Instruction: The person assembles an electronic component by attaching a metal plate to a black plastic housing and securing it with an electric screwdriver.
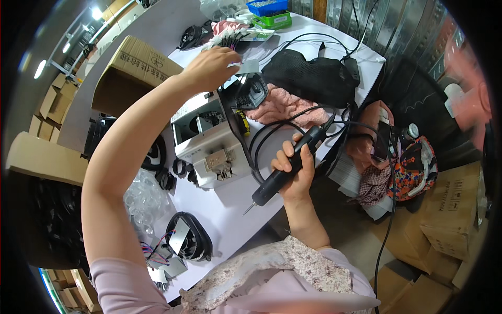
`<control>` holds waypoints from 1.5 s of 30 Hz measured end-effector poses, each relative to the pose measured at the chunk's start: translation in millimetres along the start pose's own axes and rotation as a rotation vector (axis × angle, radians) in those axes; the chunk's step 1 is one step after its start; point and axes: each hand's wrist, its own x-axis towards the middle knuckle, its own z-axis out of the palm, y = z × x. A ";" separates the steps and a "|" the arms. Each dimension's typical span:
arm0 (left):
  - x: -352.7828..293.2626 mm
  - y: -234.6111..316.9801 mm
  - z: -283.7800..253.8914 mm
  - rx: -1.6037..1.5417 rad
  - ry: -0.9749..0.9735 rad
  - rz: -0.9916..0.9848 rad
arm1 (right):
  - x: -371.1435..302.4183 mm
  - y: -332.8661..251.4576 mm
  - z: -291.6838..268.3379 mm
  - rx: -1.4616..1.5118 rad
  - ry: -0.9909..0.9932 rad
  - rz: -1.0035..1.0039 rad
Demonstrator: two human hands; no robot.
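My right hand [295,166] is wrapped round a black electric screwdriver [280,180], its thin metal bit pointing down to the left above the white table. The left arm stretches over the table. At its end my left hand [213,67] has its fingers curled downward beside a small pale plate [248,67]; what they hold is hidden. Just beyond it lies a bundle of wires with white ends [228,37]. Between my hands stands an open white metal housing [214,152] with a bracket on its side. A black-framed part [251,91] sits behind it.
A pink cloth [285,110] and black mesh fabric [314,76] lie at the right, with the screwdriver's cable nearby. A cardboard box [133,70] stands left. Nearer are clear plastic parts [144,201] and a black round part [191,235]. Blue and green bins [272,20] stand far back.
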 end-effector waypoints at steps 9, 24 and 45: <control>102.3 -61.8 111.6 -0.053 -0.349 -0.112 | 7.9 2.5 -13.1 -0.039 0.034 -0.002; 60.8 -59.9 94.9 -0.235 -0.299 -0.219 | 3.4 6.0 2.1 -0.077 0.046 0.038; -467.3 256.0 -52.5 -0.534 0.481 -1.207 | -24.0 26.5 53.0 -0.019 -0.179 0.287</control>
